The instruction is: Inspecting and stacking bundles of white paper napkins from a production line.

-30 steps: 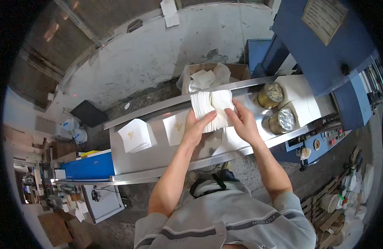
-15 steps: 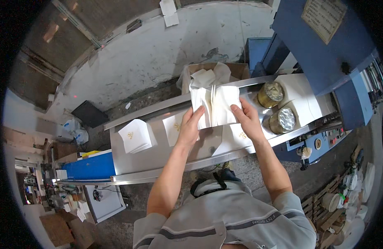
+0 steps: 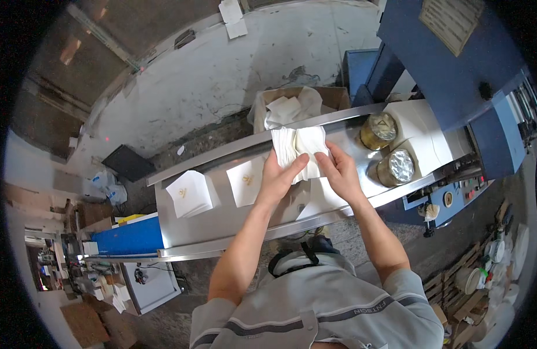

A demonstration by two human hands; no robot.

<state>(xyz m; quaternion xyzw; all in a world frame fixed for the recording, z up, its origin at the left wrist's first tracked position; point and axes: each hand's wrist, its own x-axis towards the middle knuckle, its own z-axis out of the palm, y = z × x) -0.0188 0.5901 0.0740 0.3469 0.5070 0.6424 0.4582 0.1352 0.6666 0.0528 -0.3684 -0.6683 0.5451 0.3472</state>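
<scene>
Head view shows you standing at a long shiny metal tabletop [image 3: 222,218]. Both your hands are on a stack of white napkins [image 3: 297,148], which you hold up just above the tabletop. Your left hand [image 3: 278,177] has its grip closed on the stack's lower left side, with the fingers spread up over the front. Your right hand [image 3: 338,171] has its grip closed on the stack's right side, with the thumb on a folded napkin at the front.

Just behind the stack sits a brown cardboard box [image 3: 332,96] with more white napkins in it. To the left of the stack, two single white napkins lie flat on the tabletop, each with a small gold mark. One napkin [image 3: 245,181] is just beside your left hand. The other napkin [image 3: 188,193] lies farther left. To the right of the stack are two shiny gold rolls [image 3: 387,148], near your right hand. Past the rolls stands a big blue machine [image 3: 448,70].
</scene>
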